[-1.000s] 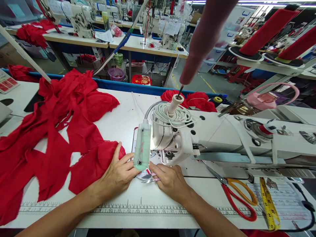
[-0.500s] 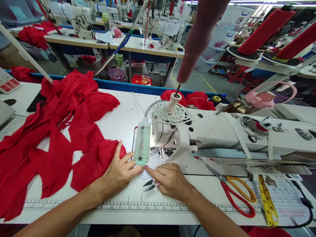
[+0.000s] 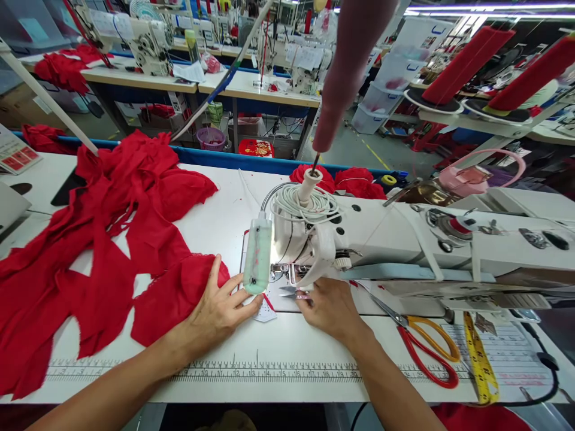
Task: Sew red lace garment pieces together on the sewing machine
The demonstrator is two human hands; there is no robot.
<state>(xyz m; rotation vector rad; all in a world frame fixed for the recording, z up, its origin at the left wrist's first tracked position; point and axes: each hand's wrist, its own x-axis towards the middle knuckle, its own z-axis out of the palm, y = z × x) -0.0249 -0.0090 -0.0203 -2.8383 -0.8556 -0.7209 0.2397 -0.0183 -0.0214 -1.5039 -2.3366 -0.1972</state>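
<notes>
My left hand [image 3: 222, 310] lies flat with its fingers spread, its edge beside the red fabric [image 3: 177, 296] and its fingertips by a small white paper piece [image 3: 265, 312] with a thin red strip on it. A pale green lamp [image 3: 258, 257] hides part of those fingertips. Under the head of the white sewing machine [image 3: 305, 239], my right hand [image 3: 330, 311] is closed around thread snips [image 3: 294, 293], whose blades point left below the presser foot [image 3: 291, 274]. Its far fingers are hidden by the machine head.
Orange-and-red handled scissors [image 3: 426, 347] lie to the right, beside a yellow tape measure [image 3: 480, 362]. Printed along the front of the table is a ruler [image 3: 251, 374]. A pink hanging rod [image 3: 345, 72] rises above the machine. Red thread cones [image 3: 467, 66] stand at upper right.
My right hand has moved up and to the right with the thread snips, in under the machine head. The paper piece shows more clearly now. My left hand has barely moved.
</notes>
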